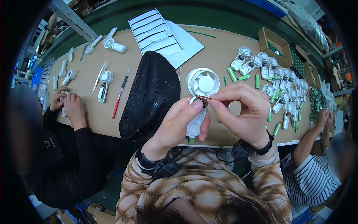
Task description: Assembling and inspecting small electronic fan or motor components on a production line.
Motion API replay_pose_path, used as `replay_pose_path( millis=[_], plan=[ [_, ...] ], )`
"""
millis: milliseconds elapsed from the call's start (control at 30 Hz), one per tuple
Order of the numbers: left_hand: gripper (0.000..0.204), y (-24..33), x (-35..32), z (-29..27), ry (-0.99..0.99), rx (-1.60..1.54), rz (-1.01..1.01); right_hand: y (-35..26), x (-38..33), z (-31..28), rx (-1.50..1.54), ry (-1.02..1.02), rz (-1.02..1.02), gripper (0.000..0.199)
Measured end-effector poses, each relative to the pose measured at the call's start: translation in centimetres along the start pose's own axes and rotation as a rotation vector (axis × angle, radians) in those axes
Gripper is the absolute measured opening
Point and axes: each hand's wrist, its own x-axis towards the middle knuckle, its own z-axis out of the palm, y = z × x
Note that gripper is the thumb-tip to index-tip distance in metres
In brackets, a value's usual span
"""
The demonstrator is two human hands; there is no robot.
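In front of me is a white handheld fan [204, 83] with a round head and an opened handle. My left hand [173, 121] is closed around the upper handle, its thumb near the joint below the head. Thin red and dark wires [203, 98] show at that joint. My right hand [246, 108] pinches the red wire between thumb and forefinger, beside the fan. Below my left hand, a green end [191, 140] sticks out under the handle; the rest of that piece is hidden.
A black mesh bag [151, 97] stands left of my hands. Further left lie a red-handled tool [116, 108], tweezers [100, 76] and another fan [105, 80]. Rightward are many fan bodies [285, 97], green cylindrical cells [257, 81] and a cardboard box [276, 48]. Co-workers sit on both sides.
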Motion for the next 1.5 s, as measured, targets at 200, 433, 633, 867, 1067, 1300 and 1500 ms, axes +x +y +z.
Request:
replay_pose_path(
  millis=[200,433,633,867,1067,1300,1500],
  plan=[
    [0.033,0.5,-0.4,0.4,-0.037,-0.109,-0.025,-0.4,-0.8,0.6,0.007,0.016,0.001,0.020],
    [0.037,1.1,-0.5,0.5,-0.121,-0.109,-0.060,-0.1,-1.2,0.8,-0.078,0.005,-0.061,0.022],
    [0.036,0.8,-0.8,0.9,-0.053,-0.075,-0.030,-0.1,-1.3,0.8,-0.150,0.006,-0.138,0.019],
    [0.035,0.9,-1.2,1.6,0.004,-0.035,-0.006,0.0,-1.3,1.1,-0.130,0.017,-0.159,0.015],
    [0.035,0.8,-1.5,1.1,0.021,-0.015,0.007,0.2,-1.7,1.5,-0.115,-0.033,-0.120,0.016],
    [0.024,-0.6,-1.6,-0.1,0.089,0.104,0.075,0.9,-2.9,2.9,-0.208,-0.053,-0.148,0.016],
    [0.024,-0.9,-2.3,-2.1,0.105,0.007,0.029,1.1,-2.6,3.2,-0.146,-0.163,-0.124,0.017]
  ],
)
